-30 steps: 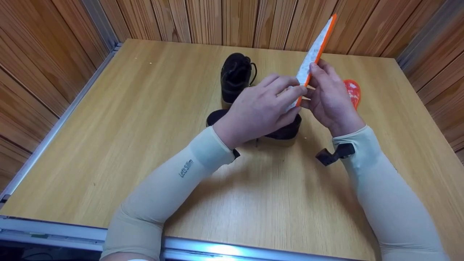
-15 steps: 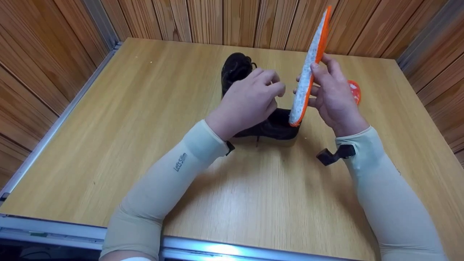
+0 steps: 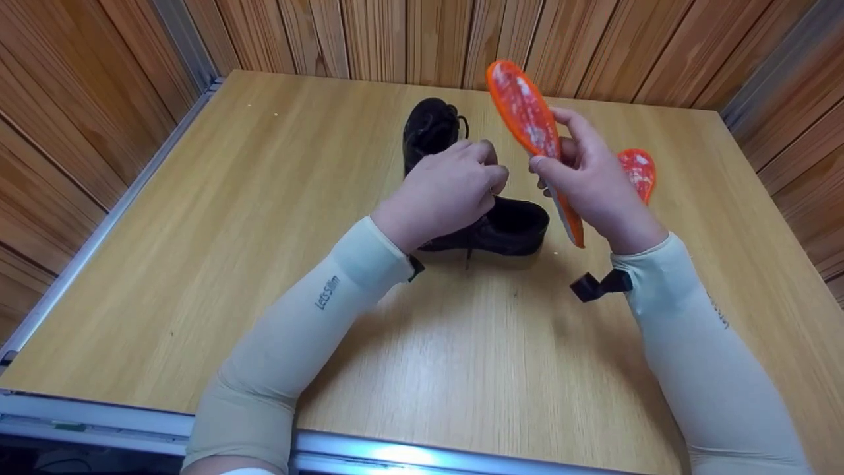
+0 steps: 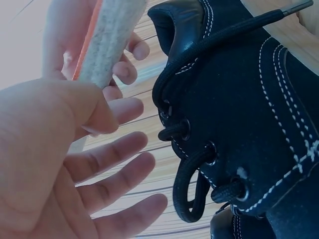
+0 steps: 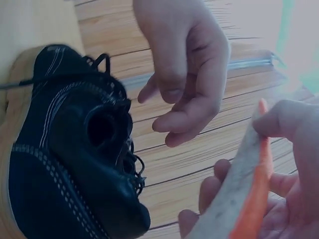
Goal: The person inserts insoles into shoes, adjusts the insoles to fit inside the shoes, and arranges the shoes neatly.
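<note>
An orange insole (image 3: 522,109) with white patches and a pale grey underside is held up in my right hand (image 3: 601,185), pinched between thumb and fingers. My left hand (image 3: 440,194) hovers over the nearer black lace-up shoe (image 3: 511,231), fingers loosely bent with nothing between them. In the left wrist view those fingers spread beside the laces (image 4: 192,164). The nearer shoe lies sideways, its dark opening to the right; my left hand hides its toe part. Behind it stands a second black shoe (image 3: 425,128), toe pointing away from me.
Another orange insole (image 3: 639,173) lies on the wooden table (image 3: 217,218) to the right, partly covered by my right hand. Wood-panelled walls (image 3: 369,39) rise behind and at both sides. A metal rail (image 3: 369,452) runs along the front edge.
My left hand has let go of the insole and drawn back to the left. The right hand has turned the insole, so its orange face shows and its upper end leans left.
</note>
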Action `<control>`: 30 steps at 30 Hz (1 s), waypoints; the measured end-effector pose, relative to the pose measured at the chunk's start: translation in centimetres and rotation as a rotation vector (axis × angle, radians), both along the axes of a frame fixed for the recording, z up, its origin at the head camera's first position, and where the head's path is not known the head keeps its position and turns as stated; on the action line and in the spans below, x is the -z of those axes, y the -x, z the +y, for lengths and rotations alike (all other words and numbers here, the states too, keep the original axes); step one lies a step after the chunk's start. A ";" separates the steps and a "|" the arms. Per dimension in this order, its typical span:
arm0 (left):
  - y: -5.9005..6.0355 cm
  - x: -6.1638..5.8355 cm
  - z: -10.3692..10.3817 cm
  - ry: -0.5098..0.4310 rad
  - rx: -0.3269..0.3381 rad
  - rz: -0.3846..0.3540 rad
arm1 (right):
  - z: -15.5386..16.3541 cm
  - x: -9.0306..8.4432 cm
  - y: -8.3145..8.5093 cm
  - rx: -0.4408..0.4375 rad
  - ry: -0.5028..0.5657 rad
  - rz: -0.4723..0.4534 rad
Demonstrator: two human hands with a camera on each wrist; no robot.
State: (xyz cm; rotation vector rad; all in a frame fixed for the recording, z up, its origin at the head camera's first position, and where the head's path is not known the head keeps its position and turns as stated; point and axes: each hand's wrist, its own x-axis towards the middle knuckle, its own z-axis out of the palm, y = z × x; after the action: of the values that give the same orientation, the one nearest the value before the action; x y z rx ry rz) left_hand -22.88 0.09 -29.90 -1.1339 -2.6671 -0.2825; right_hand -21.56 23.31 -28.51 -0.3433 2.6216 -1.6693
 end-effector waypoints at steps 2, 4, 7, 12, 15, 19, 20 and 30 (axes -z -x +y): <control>0.0 0.1 0.0 0.017 0.001 -0.014 | -0.1 0.0 -0.1 0.004 -0.100 -0.004; 0.0 0.2 -0.1 0.037 0.000 -0.024 | -0.2 0.1 -0.2 0.007 -0.171 -0.008; 0.0 0.3 -0.1 0.063 -0.002 -0.034 | -0.2 0.1 -0.1 0.003 -0.250 -0.024; 0.1 0.5 0.0 0.126 0.002 -0.062 | -0.3 0.2 0.1 -0.026 -0.344 -0.061; 0.2 0.8 0.1 0.181 0.001 -0.114 | -0.3 0.2 0.1 -0.039 -0.381 -0.070; 0.4 1.0 0.1 0.223 -0.014 -0.198 | -0.4 0.2 0.0 -0.047 -0.394 -0.077; 0.4 1.0 0.1 0.227 -0.016 -0.212 | -0.4 0.1 -0.1 -0.048 -0.395 -0.081; 0.7 1.2 -0.1 0.221 -0.014 -0.179 | -0.3 0.0 -0.1 -0.072 -0.416 -0.123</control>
State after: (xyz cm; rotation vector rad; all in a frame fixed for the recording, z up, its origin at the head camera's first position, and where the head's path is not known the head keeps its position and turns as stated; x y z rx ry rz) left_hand -23.62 0.00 -31.08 -1.2037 -2.9218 -0.0909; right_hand -21.43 22.99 -28.55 -0.3036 2.7315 -1.0476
